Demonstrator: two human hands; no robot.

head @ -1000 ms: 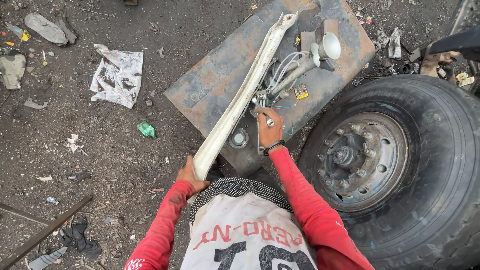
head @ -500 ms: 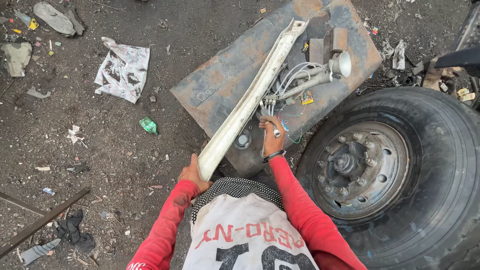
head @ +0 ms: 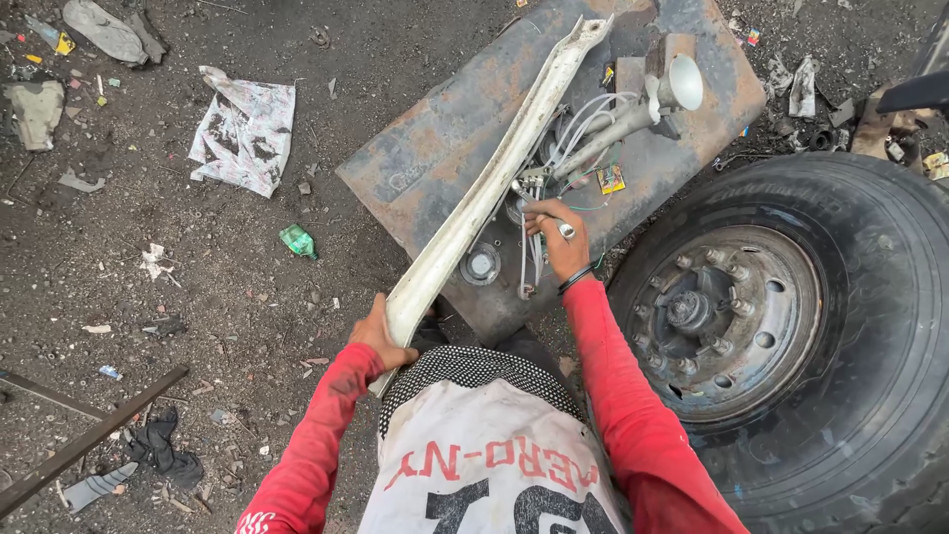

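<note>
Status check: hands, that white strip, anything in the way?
Left hand grips white strip low end. Right hand holds small tool at wires. Tyre close right.

A long, dirty white panel strip [head: 494, 178] slants across the rusty metal slab, beside a tangle of white wires [head: 568, 148].

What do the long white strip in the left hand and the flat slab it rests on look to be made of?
Long off-white channel strip: looks like painted sheet metal or possibly plastic; the finish is dull and grimy with dark scuffs, and the pictures leave the choice open. Flat rust-brown slab: probably steel, matte, with orange-brown rust patches. The left hand grips the strip's near end.
</note>
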